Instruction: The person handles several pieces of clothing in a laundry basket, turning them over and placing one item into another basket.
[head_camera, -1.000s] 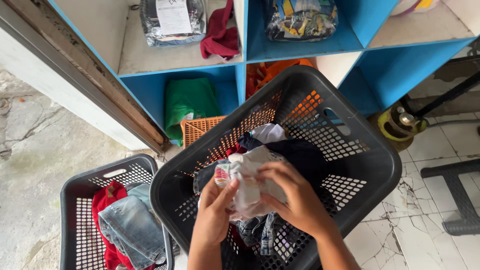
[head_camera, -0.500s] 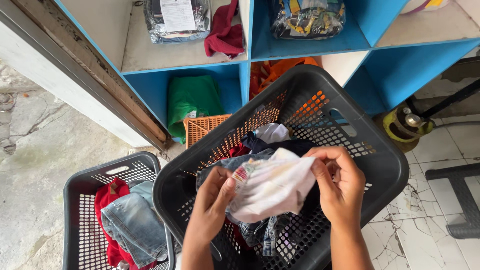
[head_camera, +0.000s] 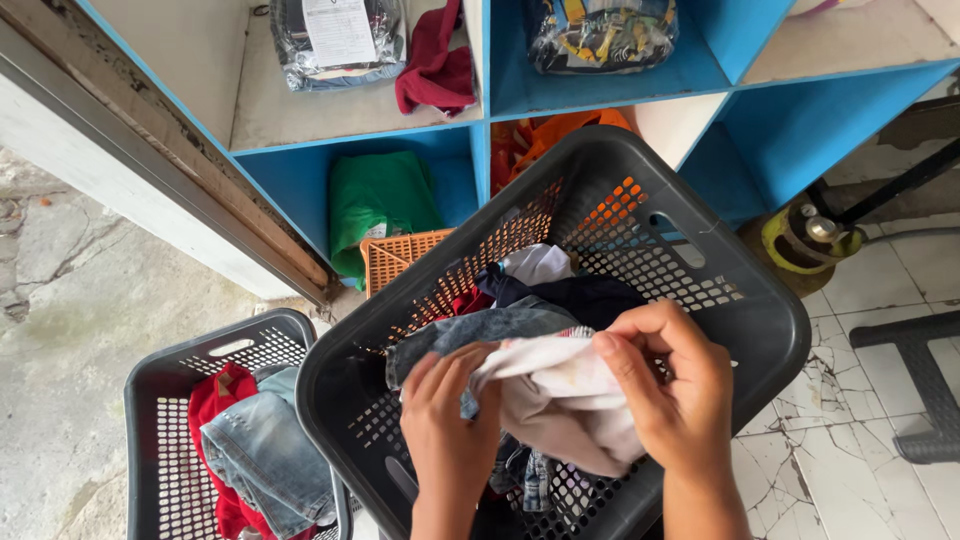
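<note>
While hovering over the dark laundry basket (head_camera: 760, 330), pinching a white garment (head_camera: 565, 395) just above its pile: left hand (head_camera: 450, 425) and right hand (head_camera: 675, 395) both clamped on the top hem. Looking light, limp, floppy; gripping edges, not bunching the middle.

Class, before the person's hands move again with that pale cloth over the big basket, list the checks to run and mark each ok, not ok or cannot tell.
1. Left hand grips the white garment: ok.
2. Right hand grips the garment's other edge: ok.
3. Garment free of the denim piece beneath: cannot tell.
4. Garment fully spread flat: not ok, it is bunched.
5. Large dark basket sits under both hands: ok.
6. Small basket on the floor has room left: ok.
</note>
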